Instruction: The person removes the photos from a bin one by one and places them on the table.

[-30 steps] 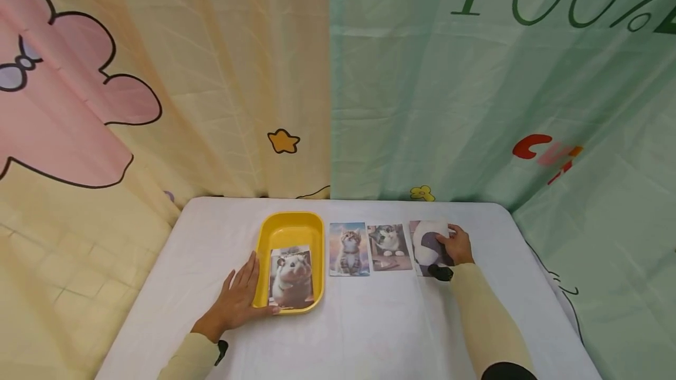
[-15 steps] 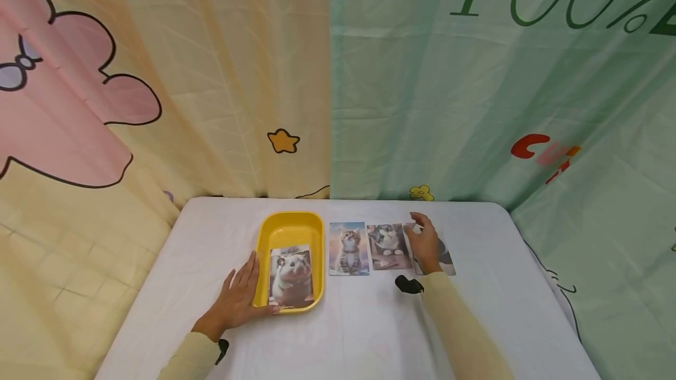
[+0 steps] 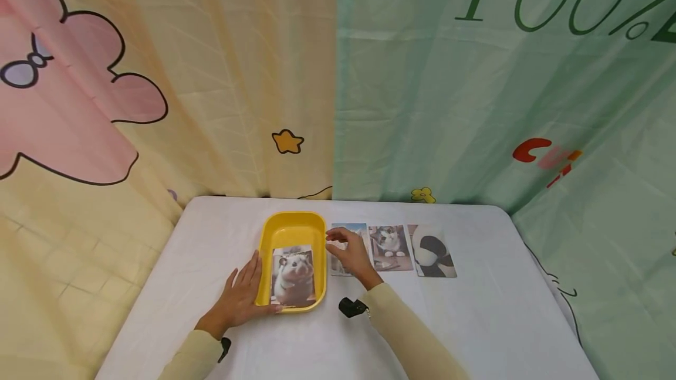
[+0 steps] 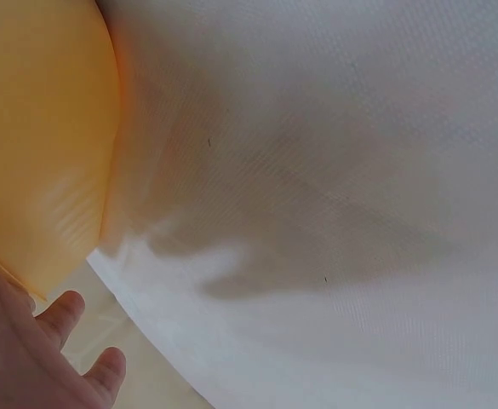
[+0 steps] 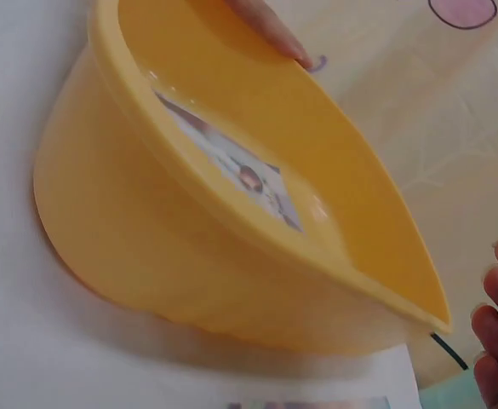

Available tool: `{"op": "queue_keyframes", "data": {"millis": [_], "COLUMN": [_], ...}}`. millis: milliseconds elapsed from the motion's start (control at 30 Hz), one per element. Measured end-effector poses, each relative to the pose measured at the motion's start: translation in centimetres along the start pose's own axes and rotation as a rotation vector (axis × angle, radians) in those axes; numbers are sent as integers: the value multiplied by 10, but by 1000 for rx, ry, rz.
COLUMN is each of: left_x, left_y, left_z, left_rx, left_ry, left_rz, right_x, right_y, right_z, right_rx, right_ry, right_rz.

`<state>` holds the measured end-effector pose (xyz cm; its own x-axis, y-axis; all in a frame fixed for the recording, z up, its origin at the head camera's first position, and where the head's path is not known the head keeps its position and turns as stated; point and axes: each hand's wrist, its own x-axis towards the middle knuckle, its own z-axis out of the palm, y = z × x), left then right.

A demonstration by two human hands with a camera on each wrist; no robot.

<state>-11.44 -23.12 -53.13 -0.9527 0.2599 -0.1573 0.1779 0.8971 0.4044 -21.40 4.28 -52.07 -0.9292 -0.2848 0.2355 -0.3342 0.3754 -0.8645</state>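
A yellow plastic tray [image 3: 293, 234] stands on the white table, with a hamster picture card [image 3: 293, 280] lying in its near part. My left hand [image 3: 236, 299] rests on the tray's left side, fingers stretched along the rim and thumb at the near edge. My right hand [image 3: 352, 254] hovers over the blue-toned kitten card [image 3: 357, 228], fingertips close to the tray's right rim and nothing held. That hand hides most of the kitten card. To its right lie a grey-and-white cat card [image 3: 391, 248] and a card with a black-and-white animal part [image 3: 434, 251].
The white-covered table [image 3: 507, 309] has rounded far corners. Printed curtains [image 3: 422, 104] hang behind it and at both sides. Dark wrist devices [image 3: 352, 307] sit by the sleeves.
My right hand has let go of the rightmost card, which stays on the table, slightly turned. It has swept left past the cat card to the tray. The left hand keeps its place.
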Motion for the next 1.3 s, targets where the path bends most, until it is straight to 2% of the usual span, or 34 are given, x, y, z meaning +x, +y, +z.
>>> {"op": "queue_keyframes", "data": {"millis": [267,400,500,633,767,1000,1100,1233,1300], "left_x": [0,0,1,1,2,3,3,3,2], "left_y": [-2,-2,-2,-2,-2,-1,-1,-2,-2], "left_z": [-1,0,0,1,2,2,2,4,4], "left_rx": [14,17,15,13,18,11,8,11,15], "left_ry": [-2,10,14,16,19,-3,-5,4,5], "left_rz": [-3,-1,-4,-9,-4,-11,-21,-19,-15], "right_x": [8,13,17,23,28,29,29,27,26], "right_y": [-14,-20,-20,-22,-23,-16,-14,-11,-10], "right_z": [42,57,66,77,83,93,98,104,106], "right_rx": [51,81,80,77,33,-34,-105,-190,-184], "right_ry": [-164,-226,-231,-233,-246,-210,-184,-173,-170], "right_rz": [38,93,125,126,143,266,308,336,342]}}
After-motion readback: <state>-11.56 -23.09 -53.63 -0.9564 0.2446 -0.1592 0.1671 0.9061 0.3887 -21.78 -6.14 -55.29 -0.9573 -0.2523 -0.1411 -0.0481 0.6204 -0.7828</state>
